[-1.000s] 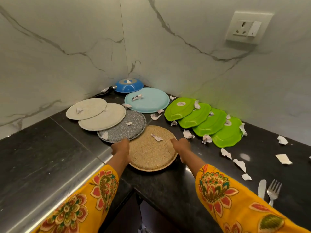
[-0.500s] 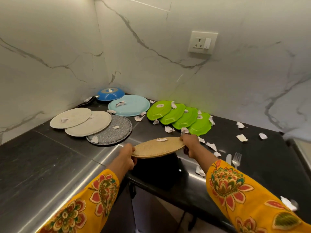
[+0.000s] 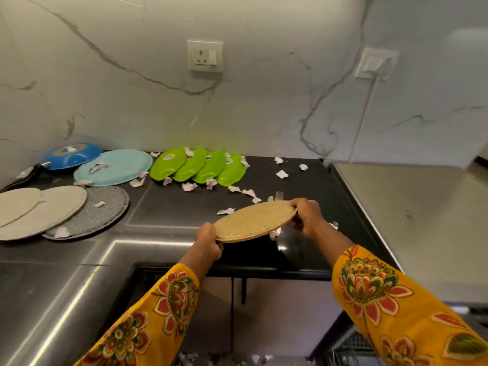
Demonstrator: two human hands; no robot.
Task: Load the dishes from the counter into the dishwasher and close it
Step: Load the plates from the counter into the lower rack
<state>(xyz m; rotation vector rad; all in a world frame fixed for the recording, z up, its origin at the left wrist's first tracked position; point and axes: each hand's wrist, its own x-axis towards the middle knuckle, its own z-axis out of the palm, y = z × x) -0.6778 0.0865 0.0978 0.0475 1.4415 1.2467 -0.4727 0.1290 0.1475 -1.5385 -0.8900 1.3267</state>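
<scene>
Now both hands — left hand (image 3: pixel 208 240), right hand (image 3: pixel 306 213) — grip the tan plate's (image 3: pixel 254 220) opposite edges at frame centre, tilted above the bench (image 3: pixel 169 204).

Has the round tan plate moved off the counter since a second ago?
Yes. The round tan plate is lifted and carried right, away from the grey speckled plate.

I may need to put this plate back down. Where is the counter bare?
Bare: the counter between the grey plate, green plates and the held plate. Crowded: back and left, with plates and paper scraps.
</scene>
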